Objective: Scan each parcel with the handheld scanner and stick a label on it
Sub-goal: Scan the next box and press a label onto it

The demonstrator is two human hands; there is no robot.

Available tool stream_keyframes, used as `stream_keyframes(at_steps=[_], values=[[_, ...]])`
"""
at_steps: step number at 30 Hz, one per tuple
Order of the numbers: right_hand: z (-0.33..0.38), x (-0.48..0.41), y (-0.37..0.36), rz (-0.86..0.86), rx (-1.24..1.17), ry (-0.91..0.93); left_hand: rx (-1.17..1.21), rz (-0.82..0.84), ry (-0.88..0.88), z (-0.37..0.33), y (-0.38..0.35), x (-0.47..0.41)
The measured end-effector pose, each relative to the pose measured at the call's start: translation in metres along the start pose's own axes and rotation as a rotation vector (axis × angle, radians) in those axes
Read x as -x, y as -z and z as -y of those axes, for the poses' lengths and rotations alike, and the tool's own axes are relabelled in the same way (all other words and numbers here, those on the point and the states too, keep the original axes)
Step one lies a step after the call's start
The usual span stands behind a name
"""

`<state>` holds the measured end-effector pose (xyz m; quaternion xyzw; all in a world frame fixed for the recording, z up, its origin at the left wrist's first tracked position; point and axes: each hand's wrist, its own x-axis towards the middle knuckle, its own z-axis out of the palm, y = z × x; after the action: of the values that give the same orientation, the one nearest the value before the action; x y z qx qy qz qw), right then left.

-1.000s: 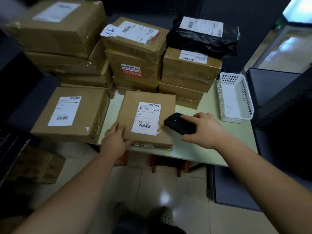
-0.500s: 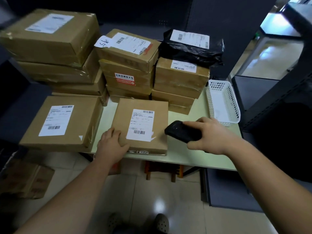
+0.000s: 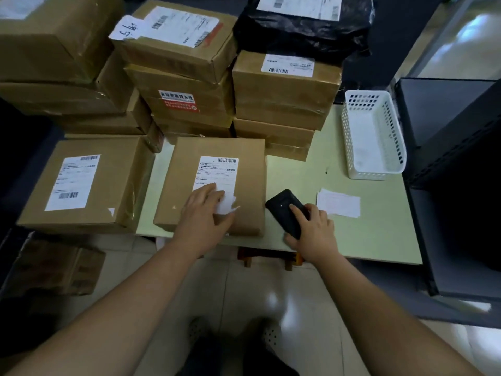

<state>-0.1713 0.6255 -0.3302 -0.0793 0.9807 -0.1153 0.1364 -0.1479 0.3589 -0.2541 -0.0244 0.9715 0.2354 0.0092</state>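
Observation:
A flat brown parcel lies at the table's front edge with a white shipping label on top. My left hand rests flat on the parcel, its fingers spread over the label's lower part. The black handheld scanner lies just right of the parcel. My right hand grips the scanner's near end, index finger on its top. A small stack of white labels sits on the table right of the scanner.
A second labelled parcel overhangs the pale green table at the left. Stacks of brown boxes and a black bagged parcel fill the back. A white plastic basket stands at the right, beside dark shelving.
My left hand slid from the parcel's near left corner up onto its label. My right hand drew the scanner nearer the front edge, and the label stack behind it came into view.

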Motion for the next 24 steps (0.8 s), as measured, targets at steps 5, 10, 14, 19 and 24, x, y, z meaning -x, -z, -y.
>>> stream_keyframes(at_steps=[5, 10, 14, 19, 24], values=[[-0.026, -0.001, 0.018, -0.209, -0.162, -0.058, -0.022, 0.041, -0.063, -0.026, -0.010, -0.017], [-0.094, -0.024, 0.054, -0.200, -0.436, -0.577, -0.011, 0.105, -0.100, -0.053, -0.023, -0.035], [-0.103, -0.037, 0.054, -0.041, -0.498, -0.646, -0.060, 0.127, -0.101, -0.063, -0.031, -0.044], [-0.108, -0.041, 0.056, -0.068, -0.670, -0.719, -0.115, 0.123, -0.096, -0.065, -0.033, -0.048], [-0.113, -0.026, 0.075, -0.139, -0.771, -0.733, -0.099, 0.156, -0.073, -0.067, -0.030, -0.051]])
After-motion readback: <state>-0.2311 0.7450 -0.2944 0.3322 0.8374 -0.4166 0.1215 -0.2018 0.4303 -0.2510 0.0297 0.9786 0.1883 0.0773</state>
